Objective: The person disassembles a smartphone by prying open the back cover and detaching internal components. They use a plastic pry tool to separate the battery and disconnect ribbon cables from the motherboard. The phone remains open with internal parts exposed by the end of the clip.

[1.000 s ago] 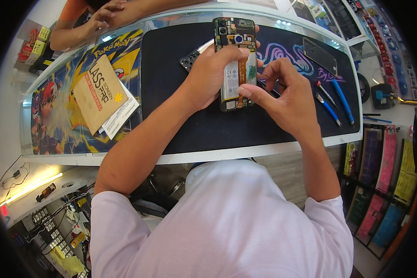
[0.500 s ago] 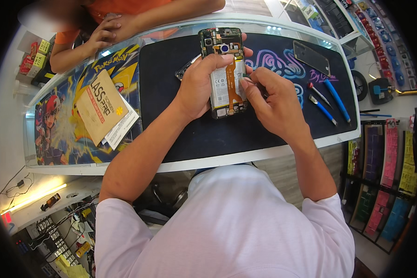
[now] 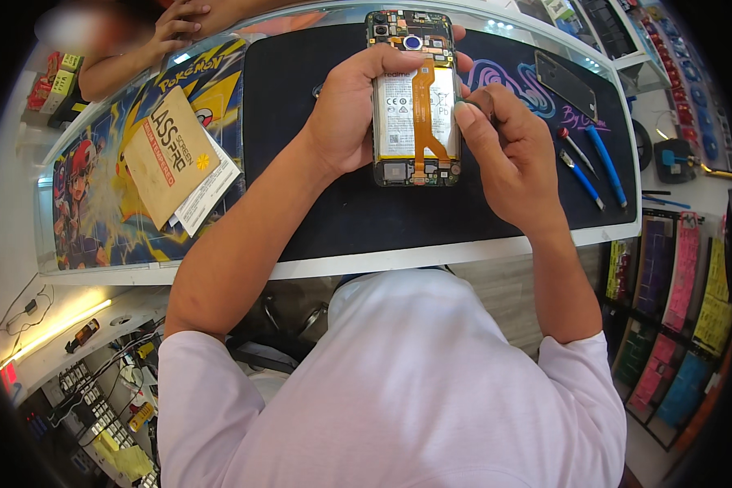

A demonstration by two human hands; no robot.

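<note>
An opened smartphone (image 3: 396, 146) is held upright over the black mat, its inner side facing me. It shows a white battery (image 3: 394, 114), an orange flex cable (image 3: 422, 93) running down it and a circuit board (image 3: 431, 32) at the top. My left hand (image 3: 346, 110) is closed round the phone's left side, thumb across the front below the camera and fingertips showing past the right edge. Beside the phone's lower right edge, my right hand (image 3: 516, 150) is closed in a pinch; what it holds, if anything, is hidden by the fingers.
On the mat (image 3: 317, 211), a dark phone back cover (image 3: 565, 85) lies at the right, above a blue stick-like tool (image 3: 606, 167), a blue-handled tool (image 3: 581, 180) and a red-tipped one (image 3: 577, 150). Leftward lies a brown envelope (image 3: 167, 159). Another person's hand (image 3: 179, 24) rests across the counter.
The phone and both hands sit slightly higher and farther right in view. My right hand has drawn off the battery toward the phone's right edge, uncovering more of it.
</note>
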